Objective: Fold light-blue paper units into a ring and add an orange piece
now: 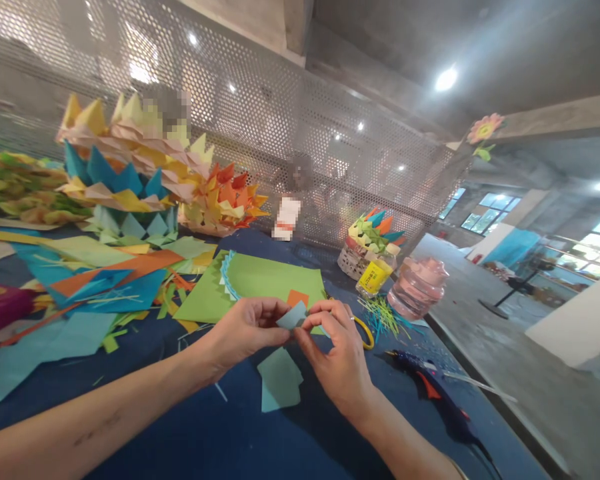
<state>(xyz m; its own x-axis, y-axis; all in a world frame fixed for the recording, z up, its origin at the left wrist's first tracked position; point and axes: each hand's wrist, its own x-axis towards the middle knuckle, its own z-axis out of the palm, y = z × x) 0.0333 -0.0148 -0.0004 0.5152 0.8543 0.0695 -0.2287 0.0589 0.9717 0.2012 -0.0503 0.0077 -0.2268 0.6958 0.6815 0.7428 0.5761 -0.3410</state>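
My left hand (247,330) and my right hand (337,350) meet above the blue table (220,440), both pinching a small teal paper piece (291,316) between fingertips. Beneath them lie loose teal paper squares (279,379). Just behind the hands rests a green paper sheet (260,283) with a small orange square (297,298) on it.
Folded paper crowns (125,167) and an orange one (225,200) stand at the back left, with paper scraps (95,280) spread around. Yellow-handled scissors (365,330), a glue bottle (375,277), a pink jar (417,287), a basket (353,260) and a glue gun (435,397) sit right.
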